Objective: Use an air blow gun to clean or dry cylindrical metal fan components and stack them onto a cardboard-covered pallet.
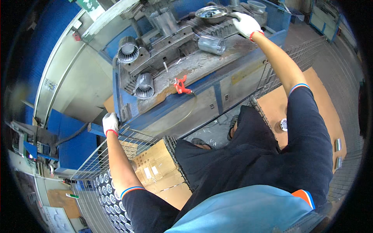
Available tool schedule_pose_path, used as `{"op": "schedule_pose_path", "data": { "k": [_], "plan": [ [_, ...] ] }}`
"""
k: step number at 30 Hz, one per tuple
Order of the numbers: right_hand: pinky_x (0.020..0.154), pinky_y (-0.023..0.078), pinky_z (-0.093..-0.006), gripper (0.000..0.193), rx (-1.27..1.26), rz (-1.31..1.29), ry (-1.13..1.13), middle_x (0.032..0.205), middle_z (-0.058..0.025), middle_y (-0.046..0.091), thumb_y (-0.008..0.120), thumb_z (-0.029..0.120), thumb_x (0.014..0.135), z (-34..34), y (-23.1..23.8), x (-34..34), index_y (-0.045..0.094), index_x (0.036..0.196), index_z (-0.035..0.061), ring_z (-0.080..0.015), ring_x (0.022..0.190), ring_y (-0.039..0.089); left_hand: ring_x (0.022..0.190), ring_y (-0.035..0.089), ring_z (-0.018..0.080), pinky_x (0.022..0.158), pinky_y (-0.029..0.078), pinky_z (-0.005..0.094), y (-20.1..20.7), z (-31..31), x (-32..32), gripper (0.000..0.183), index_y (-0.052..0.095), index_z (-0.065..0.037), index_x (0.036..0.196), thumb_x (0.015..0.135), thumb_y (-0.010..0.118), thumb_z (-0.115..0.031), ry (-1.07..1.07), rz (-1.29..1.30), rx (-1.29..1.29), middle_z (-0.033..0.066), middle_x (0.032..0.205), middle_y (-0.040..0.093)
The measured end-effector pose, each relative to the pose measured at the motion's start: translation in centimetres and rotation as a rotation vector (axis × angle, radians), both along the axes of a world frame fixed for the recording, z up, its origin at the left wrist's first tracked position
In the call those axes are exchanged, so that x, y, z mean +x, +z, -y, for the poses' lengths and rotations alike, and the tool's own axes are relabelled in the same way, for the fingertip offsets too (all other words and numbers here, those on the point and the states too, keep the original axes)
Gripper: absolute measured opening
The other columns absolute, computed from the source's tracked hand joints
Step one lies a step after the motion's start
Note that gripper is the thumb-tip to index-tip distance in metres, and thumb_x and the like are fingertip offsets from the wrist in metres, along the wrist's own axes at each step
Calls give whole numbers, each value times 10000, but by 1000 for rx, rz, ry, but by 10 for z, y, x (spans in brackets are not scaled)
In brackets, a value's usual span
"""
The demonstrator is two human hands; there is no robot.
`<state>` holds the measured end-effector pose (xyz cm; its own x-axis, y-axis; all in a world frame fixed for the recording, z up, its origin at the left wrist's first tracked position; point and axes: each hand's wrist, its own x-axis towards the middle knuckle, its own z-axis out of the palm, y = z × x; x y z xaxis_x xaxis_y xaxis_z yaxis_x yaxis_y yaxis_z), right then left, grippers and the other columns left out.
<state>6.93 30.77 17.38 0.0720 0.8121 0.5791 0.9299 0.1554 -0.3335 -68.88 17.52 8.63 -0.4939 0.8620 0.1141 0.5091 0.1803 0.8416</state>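
Observation:
My right hand [246, 25], in a white glove with a red cuff, reaches to the far right of the machine bench. Its fingers close at the rim of a shiny metal bowl [211, 13]. At the bench's left corner, my gloved left hand [110, 123] is curled against the edge; what its fingers hold is hidden. Ribbed metal cylinders lie on the bench: one [211, 45] below the bowl, another [144, 86] at the left front. A third cylinder [128, 50] sits at the fixture's left end. A red air blow gun [181, 84] lies at the front edge.
To the left, a wire basket [93, 155] holds rows of finned round metal parts [112, 200]. Cardboard [155, 167] lies beside my legs. More cardboard [322, 105] at the right bears a few metal cylinders [338, 144]. Metal scraps [210, 136] litter the floor.

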Motion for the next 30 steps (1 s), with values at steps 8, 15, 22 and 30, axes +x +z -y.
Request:
{"op": "schedule_pose_path", "data": {
  "k": [8, 15, 22, 30],
  "plan": [
    [974, 550, -392, 406, 336, -376, 300, 1177, -176, 763, 648, 343, 984, 50, 58, -63, 723, 1248, 43, -305, 1098, 728, 627, 564, 197, 607, 429, 367, -4, -3, -5, 243, 669, 31, 839, 918, 604, -190, 27, -74, -40, 98, 720, 635],
    [797, 584, -328, 346, 213, -623, 533, 997, -106, 804, 722, 262, 983, 52, 117, -151, 746, 1219, 10, -175, 875, 748, 633, 568, 189, 606, 432, 365, 9, 2, 11, 235, 692, 30, 875, 916, 602, -184, 31, -24, -67, 90, 734, 651],
    [796, 577, -370, 435, 275, -536, 423, 991, -156, 786, 675, 343, 958, 20, 133, -163, 732, 1224, 4, -236, 854, 752, 589, 567, 168, 552, 434, 343, 15, 6, 22, 235, 702, 26, 901, 933, 623, -193, 81, 30, -67, 76, 728, 656],
    [949, 552, -380, 378, 350, -502, 165, 1128, -195, 771, 672, 332, 958, 6, 129, -94, 751, 1167, 27, -316, 1081, 740, 589, 571, 160, 557, 441, 335, 6, 9, 10, 220, 708, 26, 909, 940, 628, -176, 19, -5, -17, 75, 734, 664]
  ]
}}
